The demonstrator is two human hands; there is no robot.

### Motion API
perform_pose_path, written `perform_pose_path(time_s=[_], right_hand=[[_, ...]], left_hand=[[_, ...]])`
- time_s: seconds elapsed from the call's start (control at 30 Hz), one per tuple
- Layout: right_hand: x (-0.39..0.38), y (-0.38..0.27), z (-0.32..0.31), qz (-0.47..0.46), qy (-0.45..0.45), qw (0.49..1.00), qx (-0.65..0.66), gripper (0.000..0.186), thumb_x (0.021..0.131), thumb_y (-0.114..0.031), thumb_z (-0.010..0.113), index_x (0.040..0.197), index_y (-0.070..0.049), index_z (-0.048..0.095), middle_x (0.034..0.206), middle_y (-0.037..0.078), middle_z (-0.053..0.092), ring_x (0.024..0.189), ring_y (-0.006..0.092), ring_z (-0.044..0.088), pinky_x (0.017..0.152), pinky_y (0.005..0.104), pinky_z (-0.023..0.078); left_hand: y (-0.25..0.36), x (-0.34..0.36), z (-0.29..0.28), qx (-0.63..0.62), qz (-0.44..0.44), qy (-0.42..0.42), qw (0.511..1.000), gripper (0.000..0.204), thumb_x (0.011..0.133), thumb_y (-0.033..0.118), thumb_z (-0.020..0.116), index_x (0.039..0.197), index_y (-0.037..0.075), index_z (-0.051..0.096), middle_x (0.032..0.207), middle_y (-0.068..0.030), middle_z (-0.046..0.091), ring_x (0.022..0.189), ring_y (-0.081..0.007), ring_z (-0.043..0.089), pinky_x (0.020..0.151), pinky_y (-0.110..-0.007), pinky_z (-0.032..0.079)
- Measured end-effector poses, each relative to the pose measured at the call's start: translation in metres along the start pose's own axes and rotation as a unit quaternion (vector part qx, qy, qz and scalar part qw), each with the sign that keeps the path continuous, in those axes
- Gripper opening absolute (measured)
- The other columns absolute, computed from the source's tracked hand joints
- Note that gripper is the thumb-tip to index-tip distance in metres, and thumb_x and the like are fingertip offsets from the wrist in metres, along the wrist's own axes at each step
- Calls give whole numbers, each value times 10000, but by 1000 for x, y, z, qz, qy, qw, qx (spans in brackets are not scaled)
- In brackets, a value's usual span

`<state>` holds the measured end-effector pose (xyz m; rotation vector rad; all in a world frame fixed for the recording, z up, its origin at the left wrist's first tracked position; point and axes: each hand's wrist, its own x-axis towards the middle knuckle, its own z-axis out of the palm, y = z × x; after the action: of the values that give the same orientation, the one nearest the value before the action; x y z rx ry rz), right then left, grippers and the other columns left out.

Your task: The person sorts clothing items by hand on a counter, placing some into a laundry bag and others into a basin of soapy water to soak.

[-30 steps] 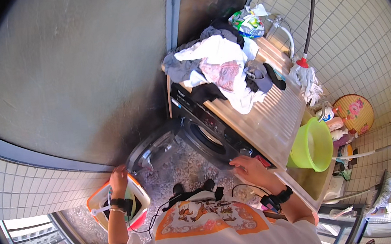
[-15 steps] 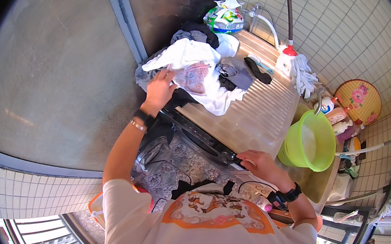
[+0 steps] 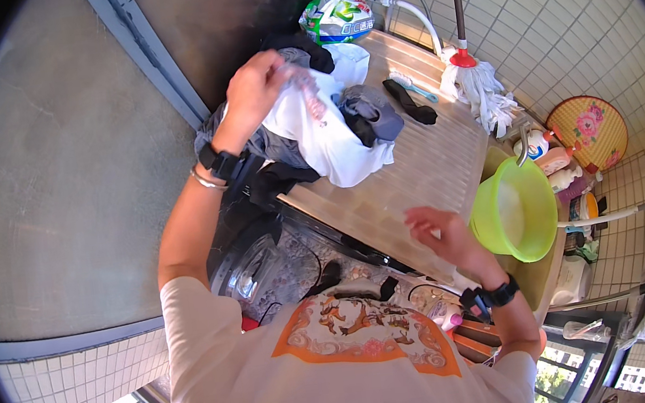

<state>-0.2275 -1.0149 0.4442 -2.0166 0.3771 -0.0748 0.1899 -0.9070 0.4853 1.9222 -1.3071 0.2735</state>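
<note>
My left hand (image 3: 254,86) grips the white shirt (image 3: 333,155) with a pinkish print, its upper part raised and blurred near my fingers. Grey and black clothes (image 3: 249,146) lie bunched around and under it on the ribbed washboard counter (image 3: 426,170). My right hand (image 3: 442,236) is above the counter's front edge, fingers apart and holding nothing. Below that counter stands a black washing machine (image 3: 344,247), mostly hidden, with its round glass door (image 3: 255,269) swung open. A dark sock (image 3: 411,108) lies beside a light blue brush (image 3: 426,94) right of the pile.
A green basin (image 3: 515,211) stands in the sink at right, with bottles (image 3: 552,159) and a woven fan (image 3: 585,132) behind. A mop (image 3: 469,89) hangs by the tap pipes. A green-white package (image 3: 337,17) sits at the back. A metal door (image 3: 57,176) is at left.
My left hand rose from beside the orange-rimmed bucket onto the pile and now lifts the shirt. My right hand left the machine's front and moved up over the counter, fingers spreading.
</note>
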Motion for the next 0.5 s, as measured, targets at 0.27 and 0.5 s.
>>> perform_pose_path(time_s=[0.27, 0.5], right_hand=[[164, -22, -19, -24, 165, 980, 111, 995, 859, -141, 779, 1609, -163, 126, 1387, 212, 520, 1008, 232, 690, 772, 343, 590], [182, -59, -47, -28, 44, 968, 244, 812, 942, -390, 647, 1565, -87, 223, 1431, 196, 485, 1230, 296, 575, 951, 415, 511]], left_hand=[[76, 88, -8, -352, 32, -127, 927, 184, 1015, 187, 619, 1048, 12, 572, 939, -15, 598, 912, -93, 618, 795, -283, 566], [165, 61, 0, -474, 204, -184, 837, 128, 989, 122, 607, 1069, 28, 574, 1003, -69, 588, 926, -162, 607, 819, -295, 507]])
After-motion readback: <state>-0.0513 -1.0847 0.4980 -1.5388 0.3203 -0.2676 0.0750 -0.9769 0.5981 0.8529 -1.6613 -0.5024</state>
